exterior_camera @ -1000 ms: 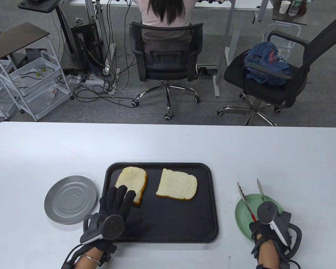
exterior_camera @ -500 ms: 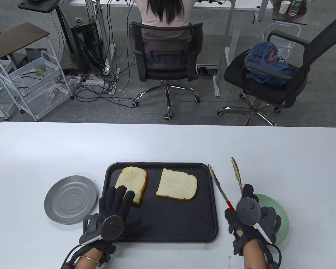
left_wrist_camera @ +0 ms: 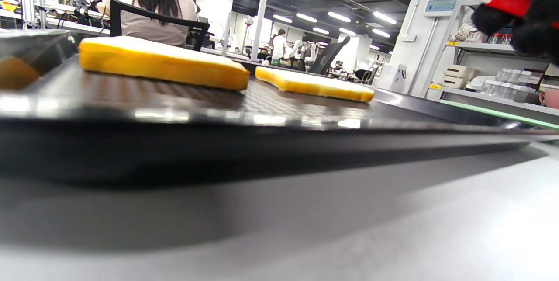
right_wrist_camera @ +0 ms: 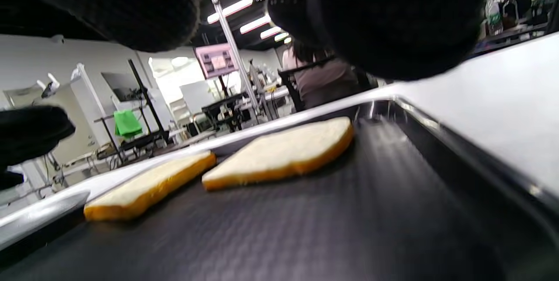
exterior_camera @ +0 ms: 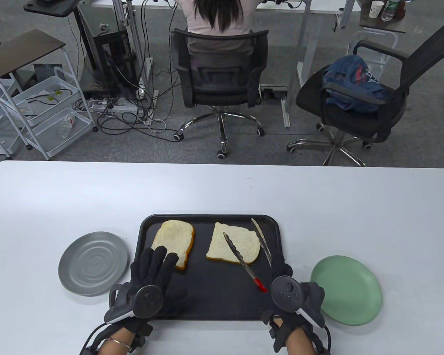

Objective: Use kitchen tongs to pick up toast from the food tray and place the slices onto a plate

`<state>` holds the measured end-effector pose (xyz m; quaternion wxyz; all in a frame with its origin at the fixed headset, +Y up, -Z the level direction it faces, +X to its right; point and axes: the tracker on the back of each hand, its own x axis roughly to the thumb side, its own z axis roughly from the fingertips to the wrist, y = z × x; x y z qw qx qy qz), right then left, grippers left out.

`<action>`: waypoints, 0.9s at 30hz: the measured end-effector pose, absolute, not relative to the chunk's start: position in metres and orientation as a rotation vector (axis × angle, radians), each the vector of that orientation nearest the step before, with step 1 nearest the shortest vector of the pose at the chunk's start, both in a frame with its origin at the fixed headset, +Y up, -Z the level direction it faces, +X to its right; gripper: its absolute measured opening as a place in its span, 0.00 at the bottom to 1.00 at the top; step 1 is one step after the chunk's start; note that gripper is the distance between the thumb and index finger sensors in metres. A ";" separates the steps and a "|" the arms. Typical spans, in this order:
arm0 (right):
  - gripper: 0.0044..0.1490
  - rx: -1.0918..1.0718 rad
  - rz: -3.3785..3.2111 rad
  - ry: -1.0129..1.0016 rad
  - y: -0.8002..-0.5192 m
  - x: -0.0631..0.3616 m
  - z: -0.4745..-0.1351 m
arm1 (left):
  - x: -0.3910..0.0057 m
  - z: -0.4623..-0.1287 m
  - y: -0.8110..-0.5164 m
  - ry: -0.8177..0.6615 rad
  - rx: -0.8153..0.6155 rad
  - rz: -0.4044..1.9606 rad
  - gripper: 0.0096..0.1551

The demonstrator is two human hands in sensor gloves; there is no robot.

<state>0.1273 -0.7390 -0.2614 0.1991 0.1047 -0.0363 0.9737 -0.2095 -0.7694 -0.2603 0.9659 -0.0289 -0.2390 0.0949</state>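
Two toast slices lie on the black food tray (exterior_camera: 273, 296): the left slice (exterior_camera: 172, 238) (left_wrist_camera: 161, 63) (right_wrist_camera: 148, 189) and the right slice (exterior_camera: 240, 240) (left_wrist_camera: 314, 83) (right_wrist_camera: 284, 150). My right hand (exterior_camera: 288, 296) grips metal tongs (exterior_camera: 244, 255) with a red handle. Their arms are spread, one over the right slice, the other past its right edge. My left hand (exterior_camera: 153, 268) lies flat on the tray's near-left part, fingertips touching the left slice. A green plate (exterior_camera: 346, 290) sits right of the tray, a grey plate (exterior_camera: 92, 262) to its left.
The white table (exterior_camera: 222, 188) stretches beyond the tray. Behind it stand two office chairs (exterior_camera: 222, 85); a person sits in one with their back to me. A white cart (exterior_camera: 40, 111) and cables fill the floor at left.
My right hand carried the tongs left from above the green plate to over the tray, and they now hover at the right slice. The left hand stayed put.
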 end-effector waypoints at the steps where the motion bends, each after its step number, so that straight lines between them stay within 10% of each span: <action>1: 0.68 0.295 2.739 -0.101 -0.743 0.127 -0.262 | -0.209 -0.260 -0.770 -0.483 -0.061 0.191 0.58; 27: 0.68 0.389 2.600 0.024 -0.759 0.135 -0.259 | -0.242 -0.280 -0.716 -0.250 0.068 0.194 0.56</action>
